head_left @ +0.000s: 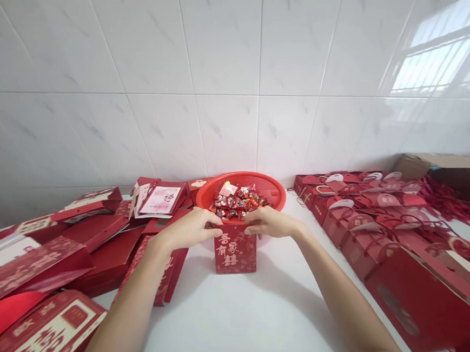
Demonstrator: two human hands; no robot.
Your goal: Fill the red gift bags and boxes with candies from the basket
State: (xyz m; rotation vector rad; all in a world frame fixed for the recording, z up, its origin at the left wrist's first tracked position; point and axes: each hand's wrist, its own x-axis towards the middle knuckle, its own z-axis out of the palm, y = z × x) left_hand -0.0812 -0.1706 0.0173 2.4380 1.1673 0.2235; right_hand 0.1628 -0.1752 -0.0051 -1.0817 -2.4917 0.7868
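A small red box (236, 252) with pale Chinese characters stands upright on the white table, in front of a red plastic basket (275, 192) of wrapped candies (243, 201). My left hand (196, 227) pinches the box's top left edge between thumb and fingers. At the top right edge, my right hand (270, 222) grips the same box, its thumb on the front face. The fingertips behind the box's rim are partly hidden, and so is the inside of the box.
Flattened and loosely piled red boxes (107, 252) cover the left side. Rows of red gift boxes with handles (360, 234) line the right. A cardboard box (447, 163) and dark red shredded filler (448, 201) lie at the far right. A tiled wall (222, 126) rises behind.
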